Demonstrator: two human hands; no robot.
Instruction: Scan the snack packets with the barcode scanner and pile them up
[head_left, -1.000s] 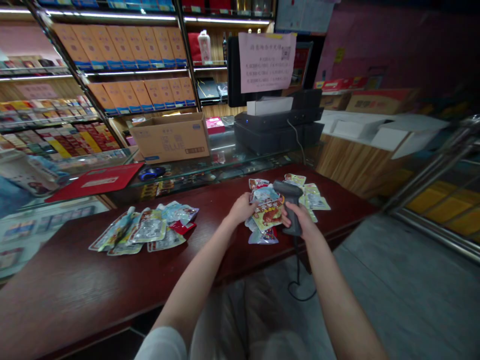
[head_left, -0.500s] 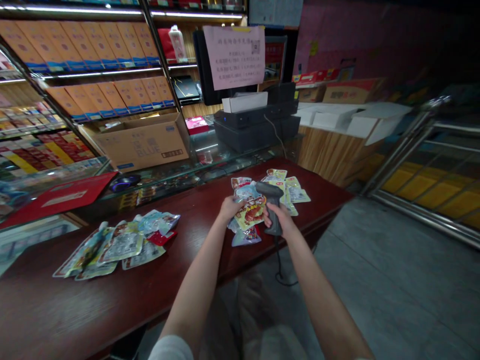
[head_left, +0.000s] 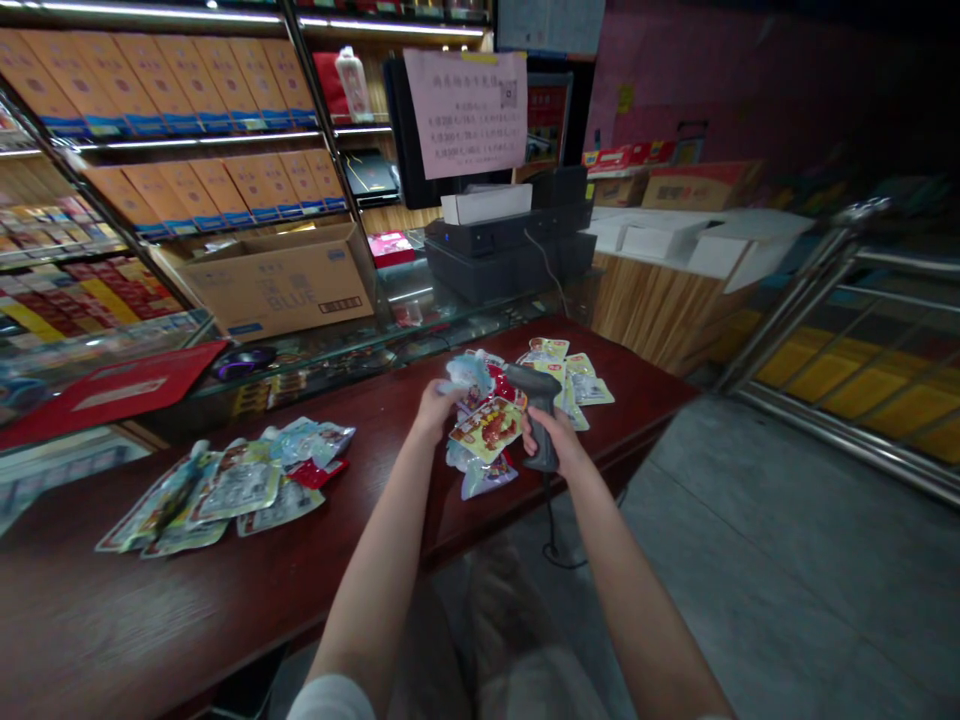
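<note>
A dark grey plastic pistol-shaped scanner (head_left: pixel 541 390) is in the right hand, above the near edge of a reddish-brown, glossy table (head_left: pixel 187 620). Its casing is matte, with a rounded head and a thick grip. The head's nose points left and slightly away from the person, toward a pale blue, shiny plastic packet (head_left: pixel 468 374); the grip, its long axis, runs down toward the person at a steep slant. A thin black cable (head_left: pixel 550 530) hangs from its butt.

The right hand (head_left: pixel 555 436) wraps the grip, fingers curled around it, the forearm reaching in from the lower right. The left hand (head_left: pixel 433 408) pinches the near left edge of the pale blue packet, its forearm angled up from the lower left. That packet looks crumpled and its long axis is hard to tell.

Just below it lies a yellow packet with a brown food picture (head_left: pixel 489 430), tilted up toward the right, overlapping a pale lilac packet (head_left: pixel 487 480). Right of the scanner are scattered pale yellow packets (head_left: pixel 592 388). Well apart on the left lies an overlapping heap of silvery, yellow and blue pouches (head_left: pixel 240 482). Beyond the table stands an open brown cardboard box (head_left: pixel 281 285).
</note>
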